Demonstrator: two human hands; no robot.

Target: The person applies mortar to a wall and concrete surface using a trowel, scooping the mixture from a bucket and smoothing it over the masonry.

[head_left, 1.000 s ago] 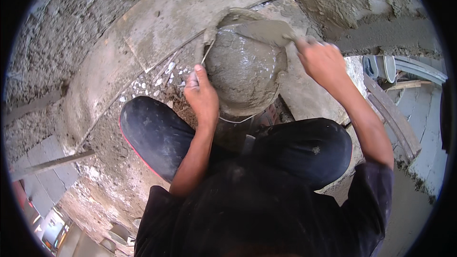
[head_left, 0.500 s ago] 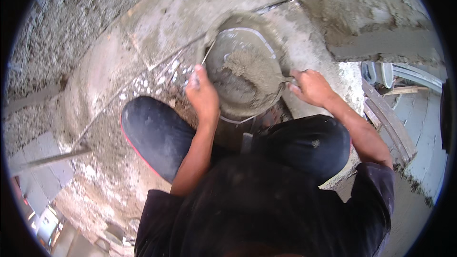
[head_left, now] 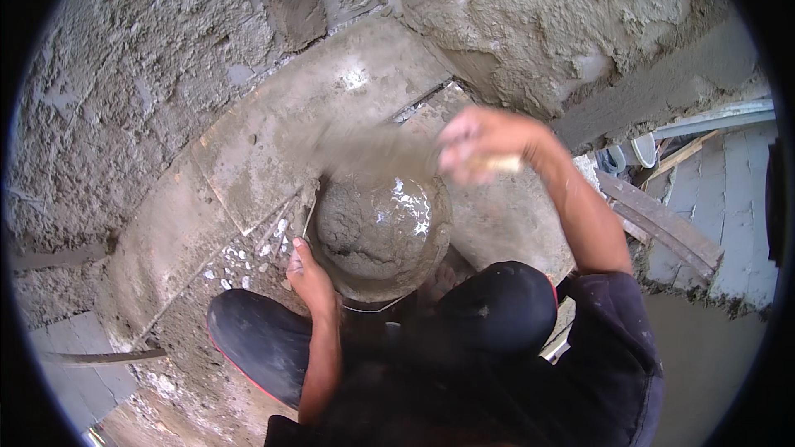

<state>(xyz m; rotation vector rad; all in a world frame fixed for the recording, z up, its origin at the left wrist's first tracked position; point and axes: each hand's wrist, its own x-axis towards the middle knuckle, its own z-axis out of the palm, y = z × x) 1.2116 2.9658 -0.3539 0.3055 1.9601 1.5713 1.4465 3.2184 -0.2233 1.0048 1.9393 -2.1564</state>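
A round bucket [head_left: 436, 252] coated in grey mortar stands between my bent knees. Wet mortar [head_left: 358, 232] fills part of it, with a shiny pool on the right side. My left hand [head_left: 311, 276] is closed on the bucket's thin wire handle [head_left: 310, 220] at the left rim. Above the far right of the bucket, my right hand [head_left: 479, 147] grips a trowel by its pale handle [head_left: 502, 164]. The trowel's blade [head_left: 364, 149] points left over the far rim, smeared by motion. Whether mortar lies on the blade I cannot tell.
Rough mortar-covered walls [head_left: 182, 58] meet in a corner ahead. Flat boards [head_left: 273, 128] lie along their foot, with white crumbs [head_left: 236, 261] beside the bucket. At right are a curved wooden plank [head_left: 662, 228] and pale containers [head_left: 644, 151]. A bar [head_left: 108, 357] juts in at left.
My right hand has lifted the trowel out of the bucket and swung it up over the far rim. The bucket now tips less toward the right. My left hand keeps hold of the wire handle.
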